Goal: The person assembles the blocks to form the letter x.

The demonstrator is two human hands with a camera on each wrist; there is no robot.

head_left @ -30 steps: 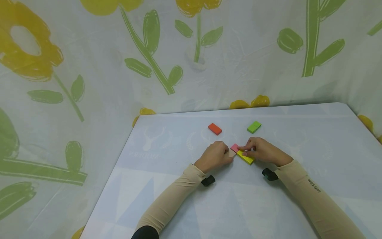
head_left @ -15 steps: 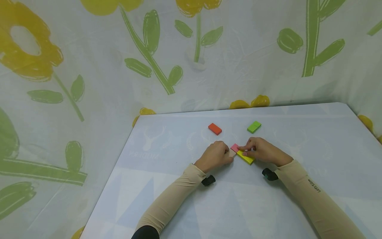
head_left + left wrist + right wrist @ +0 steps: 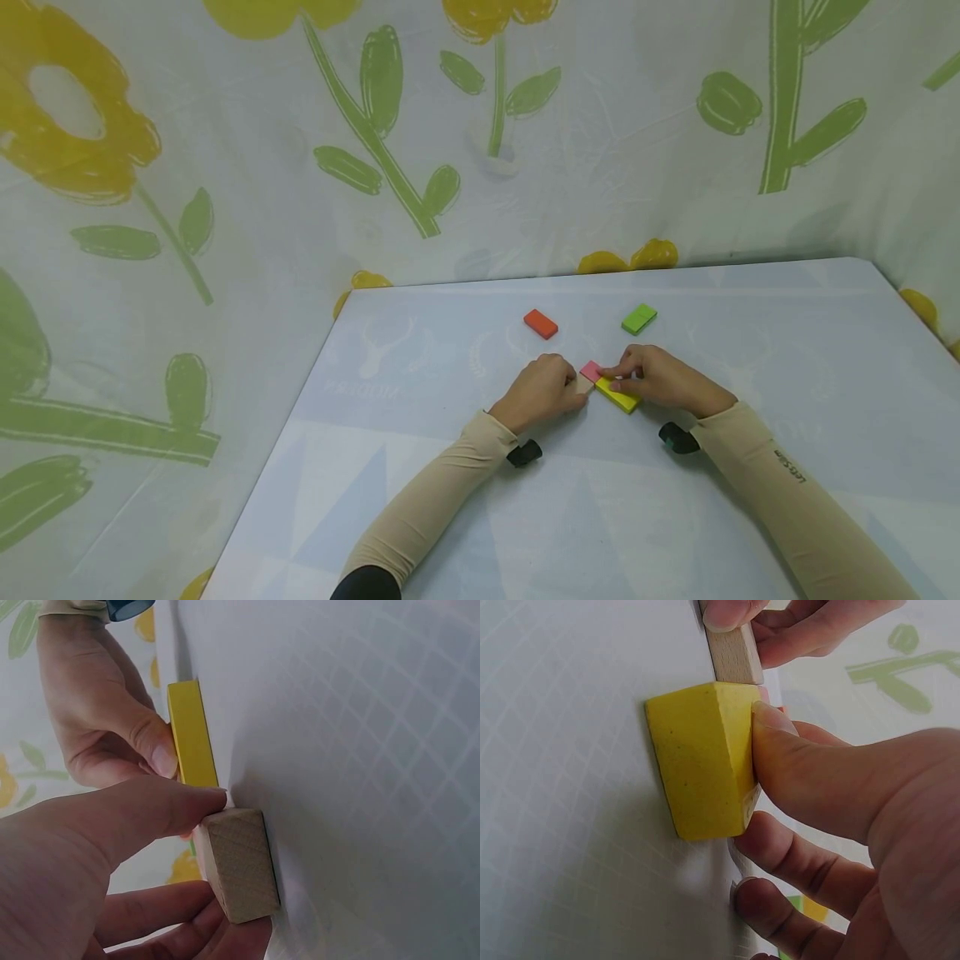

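Closest to us, a black band [image 3: 367, 585] rings the beige left sleeve [image 3: 435, 492], and over on the right sleeve [image 3: 795, 492] there's dark lettering that reads "Lets Slim". A small black camera [image 3: 525, 453] juts out below the left wrist, a matching black camera [image 3: 677, 437] below the right. Now the action: the left hand [image 3: 536, 396] has thumb and fingers clamped on a bare wood block [image 3: 244, 862], its knuckles hiding much of it from above. The right hand [image 3: 660, 379] is clamped on the yellow block [image 3: 690, 765], thumb on the top face, a fingertip down at the end; a faint mark on that top is too slanted to read. The two blocks lie on the pale bench [image 3: 577, 542], ends meeting or just beside each other, I can't tell which. Tucked at their corner, the pink block [image 3: 590, 372], partly covered by the right fingers! Farther out, the orange block [image 3: 541, 324] to the left and the green block [image 3: 639, 319] to the right, well apart. A faint deer print [image 3: 384, 346] sits left of them, with lettering beneath too pale to make out. Behind everything, a white wall covering [image 3: 600, 183] with yellow flowers and green leaves.
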